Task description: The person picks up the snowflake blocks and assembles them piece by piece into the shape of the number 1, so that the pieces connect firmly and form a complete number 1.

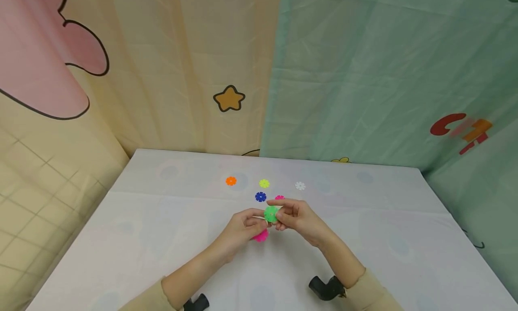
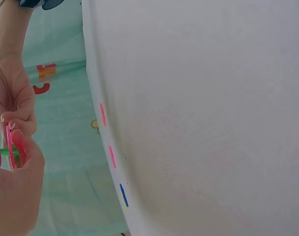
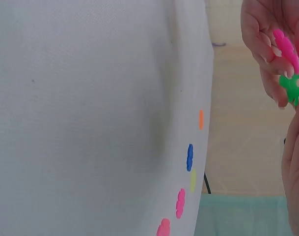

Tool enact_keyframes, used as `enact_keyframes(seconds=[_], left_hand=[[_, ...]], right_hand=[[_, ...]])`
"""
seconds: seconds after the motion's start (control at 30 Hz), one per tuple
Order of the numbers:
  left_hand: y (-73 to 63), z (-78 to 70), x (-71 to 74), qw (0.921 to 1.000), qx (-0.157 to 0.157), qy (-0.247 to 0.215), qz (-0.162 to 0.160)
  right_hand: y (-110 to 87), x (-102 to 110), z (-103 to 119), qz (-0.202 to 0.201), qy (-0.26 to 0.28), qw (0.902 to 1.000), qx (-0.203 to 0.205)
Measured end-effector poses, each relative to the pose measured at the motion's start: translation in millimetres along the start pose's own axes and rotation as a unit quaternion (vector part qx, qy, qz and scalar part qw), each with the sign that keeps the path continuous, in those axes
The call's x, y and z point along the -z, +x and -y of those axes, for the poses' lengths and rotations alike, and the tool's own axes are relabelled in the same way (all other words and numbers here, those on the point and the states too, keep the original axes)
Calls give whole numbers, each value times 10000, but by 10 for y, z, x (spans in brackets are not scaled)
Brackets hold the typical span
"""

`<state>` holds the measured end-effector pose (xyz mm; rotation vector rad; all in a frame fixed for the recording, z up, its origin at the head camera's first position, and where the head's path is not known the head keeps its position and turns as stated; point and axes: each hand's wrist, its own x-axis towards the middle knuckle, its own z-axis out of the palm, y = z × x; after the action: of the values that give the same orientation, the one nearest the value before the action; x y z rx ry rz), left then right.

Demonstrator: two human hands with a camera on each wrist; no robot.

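Observation:
My left hand pinches a pink flower-shaped plastic disc between thumb and fingers, low over the table. In my right hand a green disc of the same notched kind is pinched, its forefinger stretched out above it. The green disc meets the pink disc at an angle in the right wrist view. Seen edge-on in the left wrist view, the pink disc crosses the green disc between both hands' fingertips; how deep their notches engage I cannot tell.
Beyond the hands lie orange, yellow, white and blue discs. A pink disc lies partly behind the right hand; another pink disc shows in the right wrist view. Curtains hang behind the white table.

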<state>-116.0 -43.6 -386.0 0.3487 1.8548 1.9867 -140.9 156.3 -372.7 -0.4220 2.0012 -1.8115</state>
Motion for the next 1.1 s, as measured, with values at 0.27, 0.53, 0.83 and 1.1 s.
enact_keyframes(seconds=[0.27,0.53,0.83,1.1], left_hand=[[13,-10,-19,9998,131,-94,-112],[27,-23,-16,9991,412,-65,-72],[29,-15,-8,9985,531,-74,-92],[34,28,2,9986,401,-325,-79]], right_hand=[[-1,6,-35,-518,254,9983,-41],[-24,14,-36,-579,264,9980,-24],[-48,-1,-53,-595,189,9980,-26],[-70,-52,-64,-451,185,9988,-29]])
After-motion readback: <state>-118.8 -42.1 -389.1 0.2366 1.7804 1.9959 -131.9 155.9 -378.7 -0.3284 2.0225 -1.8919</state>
